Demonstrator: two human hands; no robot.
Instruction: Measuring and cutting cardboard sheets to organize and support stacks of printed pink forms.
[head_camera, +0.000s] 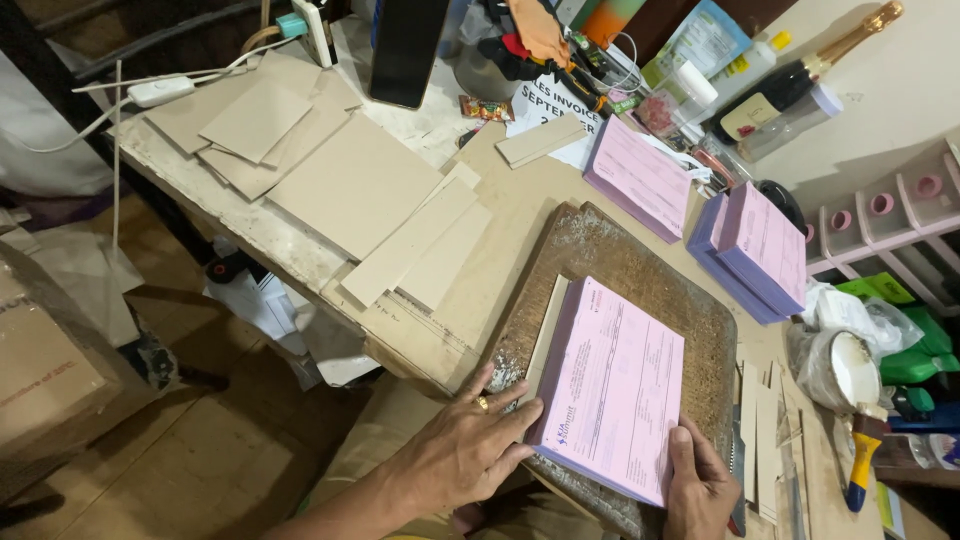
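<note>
Pink pad (612, 388) lies on worn board (640, 275) at table (520, 210) edge. Left hand (468, 448) flat against its left side, fingers spread. Right hand (700, 490) presses bottom corner, fingers together. Cardboard strips (765, 425) just right

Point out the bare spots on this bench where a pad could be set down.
Free: the worn board beyond the pink pad, and the bench strip between the cardboard sheets and that board. Crowded: the far end around the bottle, and the right edge by the purple stacks.
</note>
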